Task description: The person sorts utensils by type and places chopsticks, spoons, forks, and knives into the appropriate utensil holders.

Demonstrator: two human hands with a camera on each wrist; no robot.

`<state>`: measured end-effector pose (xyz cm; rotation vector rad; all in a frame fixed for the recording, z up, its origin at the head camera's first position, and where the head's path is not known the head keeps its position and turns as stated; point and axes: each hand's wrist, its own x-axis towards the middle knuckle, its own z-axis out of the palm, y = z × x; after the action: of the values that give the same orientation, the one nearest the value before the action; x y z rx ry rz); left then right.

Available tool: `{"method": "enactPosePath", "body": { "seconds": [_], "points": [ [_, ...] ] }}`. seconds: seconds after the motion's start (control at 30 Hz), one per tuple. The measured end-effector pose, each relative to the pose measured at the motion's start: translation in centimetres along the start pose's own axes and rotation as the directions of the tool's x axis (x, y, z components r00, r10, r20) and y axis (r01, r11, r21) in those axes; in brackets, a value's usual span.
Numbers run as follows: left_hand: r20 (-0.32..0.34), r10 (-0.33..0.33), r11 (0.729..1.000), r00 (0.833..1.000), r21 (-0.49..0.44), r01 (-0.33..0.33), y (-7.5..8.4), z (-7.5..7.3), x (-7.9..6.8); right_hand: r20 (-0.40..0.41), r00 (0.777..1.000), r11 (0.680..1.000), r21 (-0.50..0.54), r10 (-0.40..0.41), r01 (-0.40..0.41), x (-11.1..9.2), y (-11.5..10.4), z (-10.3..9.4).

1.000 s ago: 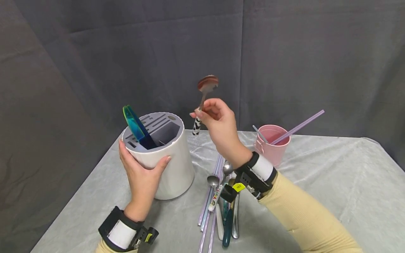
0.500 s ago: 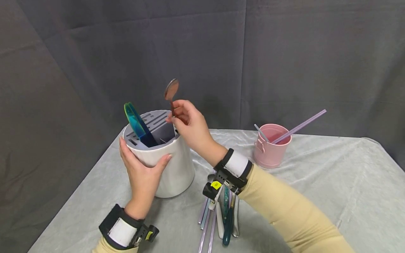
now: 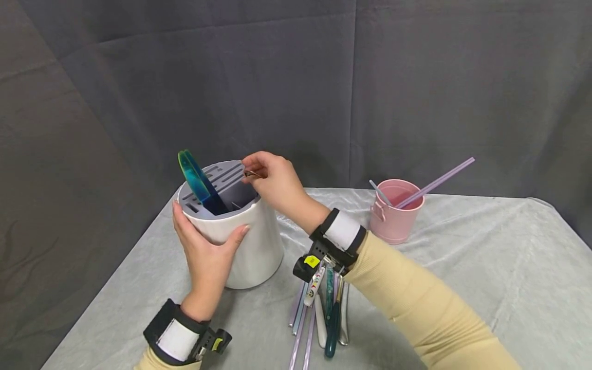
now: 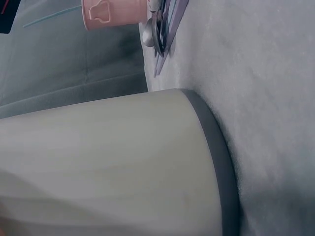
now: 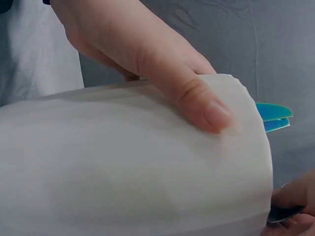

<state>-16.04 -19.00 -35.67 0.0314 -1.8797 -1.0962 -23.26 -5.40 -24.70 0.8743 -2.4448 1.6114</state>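
On my head feed, the left hand (image 3: 209, 251) spreads against the white, grey-topped cylindrical holder (image 3: 261, 246), probably steadying it, while the right hand (image 3: 278, 181) pinches a dark-looking metal spoon (image 3: 251, 173) at its rim. My left-wrist feed shows mainly holder wall; my right-wrist feed, the spoon.

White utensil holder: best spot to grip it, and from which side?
Likely the white holder, high on the outside, from the near left, where the left hand clasps it. It is wide and rounded, so a spread grip suits. The right hand, pinching a spoon, occupies the top's far right; a blue-green tool sticks up farther left.
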Motion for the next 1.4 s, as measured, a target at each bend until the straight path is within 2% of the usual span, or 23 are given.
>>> {"method": "enactPosePath", "body": {
  "seconds": [0.17,0.3,0.43,0.53,0.67,0.77,0.87,0.93,1.03,1.1,1.27,1.4],
  "points": [
    [-0.004,0.022,1.000,1.000,-0.006,-0.022,-0.1,0.1,0.1,0.045,0.999,0.999,-0.037,0.009,-0.008,0.6,0.2,-0.2],
    [-0.008,0.028,1.000,1.000,0.005,-0.028,-0.4,0.1,0.1,0.077,0.997,1.000,-0.012,0.017,-0.016,0.7,0.5,-0.2],
    [-0.010,0.022,1.000,1.000,0.008,-0.022,-0.5,0.2,0.2,0.099,0.995,1.000,0.008,-0.016,0.016,0.2,1.0,-0.4],
    [-0.008,0.017,1.000,1.000,-0.001,-0.017,-0.6,0.3,0.1,0.060,0.997,0.998,0.034,-0.055,0.053,-0.7,1.6,-1.0],
    [-0.010,0.019,1.000,1.000,-0.016,-0.019,-0.6,0.6,0.0,-0.083,0.993,0.994,0.054,-0.088,0.093,-2.3,3.5,-2.3],
    [-0.017,0.025,1.000,1.000,-0.012,-0.026,-0.6,0.7,-0.1,-0.121,0.992,0.999,0.023,-0.022,0.025,-3.9,5.7,-3.5],
    [-0.020,0.021,1.000,1.000,0.005,-0.021,-0.5,0.8,-0.1,-0.033,0.990,0.989,-0.056,0.137,-0.139,-5.9,8.1,-4.4],
    [-0.023,0.015,1.000,1.000,0.002,-0.015,-0.5,0.8,0.0,0.047,0.970,0.963,-0.142,0.240,-0.231,-7.1,9.7,-4.7],
    [-0.023,0.006,1.000,1.000,-0.007,-0.006,-0.5,0.7,0.1,0.132,0.925,0.910,-0.270,0.357,-0.313,-8.7,11.7,-4.6],
    [-0.021,0.006,1.000,1.000,-0.009,-0.006,-0.5,0.6,0.2,0.157,0.910,0.888,-0.336,0.382,-0.315,-9.6,12.8,-4.2],
    [-0.016,0.010,1.000,1.000,-0.014,-0.010,-0.6,0.6,0.1,0.165,0.911,0.845,-0.463,0.379,-0.268,-11.0,13.7,-3.2],
    [-0.009,0.025,0.999,1.000,-0.023,-0.025,-0.7,0.6,0.0,0.146,0.901,0.815,-0.502,0.409,-0.289,-11.3,13.8,-2.7]
  ]
}}
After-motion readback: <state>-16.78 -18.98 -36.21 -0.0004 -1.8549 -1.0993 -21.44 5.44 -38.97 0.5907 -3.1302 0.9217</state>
